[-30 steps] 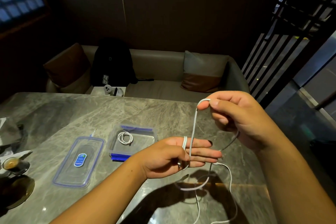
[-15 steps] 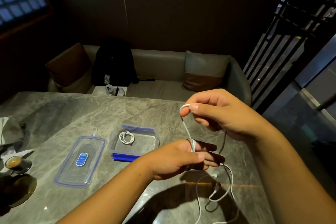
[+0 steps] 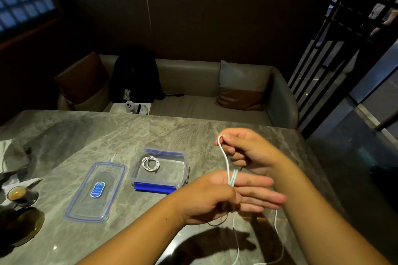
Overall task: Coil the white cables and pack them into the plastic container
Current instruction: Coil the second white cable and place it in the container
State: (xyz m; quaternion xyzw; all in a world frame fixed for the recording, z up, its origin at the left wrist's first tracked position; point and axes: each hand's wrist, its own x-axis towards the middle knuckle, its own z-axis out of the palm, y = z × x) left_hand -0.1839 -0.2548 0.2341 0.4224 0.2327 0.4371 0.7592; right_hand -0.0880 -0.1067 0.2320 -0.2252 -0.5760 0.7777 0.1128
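Grey marble surface [image 3: 107,131] under both hands. Left of left hand [image 3: 215,196]: flat lid [image 3: 94,191], then open plastic container [image 3: 187,163], path to it unobstructed. Right hand [image 3: 252,153] lower and closer than a second ago, pinching white cable [image 3: 225,157] just above left fingers, held straight as spool, thumb pinning wraps. One more turn on; slack trailing below, likely several turns to go. Coiled cable [image 3: 150,163] already packed. Coffee cup [image 3: 16,192] far left, well clear.

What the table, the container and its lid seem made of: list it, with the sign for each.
Table: polished grey stone, likely marble or a lookalike; veined, with glints of light.
Container: clear glossy plastic, it seems; the table shows through its floor.
Lid: apparently the same clear plastic, see-through, with a blue rim.
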